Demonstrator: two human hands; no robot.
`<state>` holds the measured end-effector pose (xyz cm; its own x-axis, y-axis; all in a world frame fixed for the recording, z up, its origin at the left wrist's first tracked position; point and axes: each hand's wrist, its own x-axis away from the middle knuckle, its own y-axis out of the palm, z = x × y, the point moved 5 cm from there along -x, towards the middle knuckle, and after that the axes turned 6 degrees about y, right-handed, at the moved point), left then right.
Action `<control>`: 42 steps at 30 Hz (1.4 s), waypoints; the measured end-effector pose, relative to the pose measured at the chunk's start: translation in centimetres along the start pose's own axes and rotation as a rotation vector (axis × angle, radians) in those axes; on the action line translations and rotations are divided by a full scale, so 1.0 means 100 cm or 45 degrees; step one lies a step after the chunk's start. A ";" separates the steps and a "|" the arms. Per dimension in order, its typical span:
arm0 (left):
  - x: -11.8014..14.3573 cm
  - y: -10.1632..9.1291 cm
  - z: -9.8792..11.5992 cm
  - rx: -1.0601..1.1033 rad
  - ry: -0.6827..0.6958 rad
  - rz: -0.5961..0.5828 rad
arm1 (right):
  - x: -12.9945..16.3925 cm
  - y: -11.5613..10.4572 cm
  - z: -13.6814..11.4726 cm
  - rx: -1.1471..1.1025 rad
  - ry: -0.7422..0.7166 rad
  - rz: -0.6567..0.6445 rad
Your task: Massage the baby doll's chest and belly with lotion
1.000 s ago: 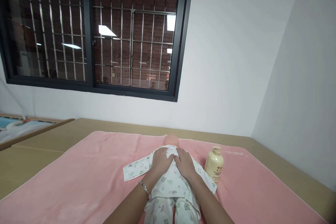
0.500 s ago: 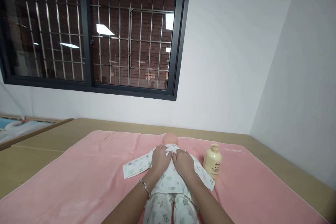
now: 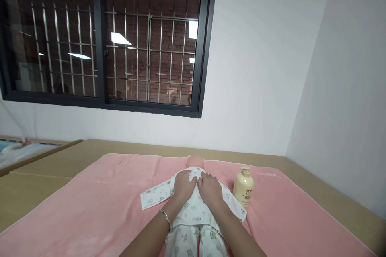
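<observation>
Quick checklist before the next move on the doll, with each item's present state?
1. Both hands on the doll: ok. Left hand and right hand lie flat on its chest.
2. Doll on the pink towel: ok, lying with its head away from the person.
3. Printed suit covering the torso: ok; one sleeve is spread out flat to the left.
4. Bottle upright and apart from the hands: ok, beside the right hand.
5. Suit fastened in front: cannot tell, the hands cover it.
</observation>
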<state>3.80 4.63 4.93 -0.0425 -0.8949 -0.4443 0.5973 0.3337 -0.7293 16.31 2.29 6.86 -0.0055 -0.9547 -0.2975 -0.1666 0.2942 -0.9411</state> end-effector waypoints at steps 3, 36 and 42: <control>0.001 -0.002 0.001 -0.026 -0.008 0.039 | 0.006 -0.005 -0.006 0.136 0.094 0.058; 0.000 -0.001 -0.001 -0.014 -0.012 0.036 | 0.001 -0.008 0.000 0.035 0.050 0.056; -0.002 0.003 0.000 0.002 0.065 -0.005 | -0.011 0.007 0.012 -0.159 -0.100 -0.006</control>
<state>3.93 4.91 4.81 -0.0858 -0.8797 -0.4677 0.5986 0.3297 -0.7301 17.40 3.57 6.36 0.0718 -0.9482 -0.3093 -0.2876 0.2773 -0.9167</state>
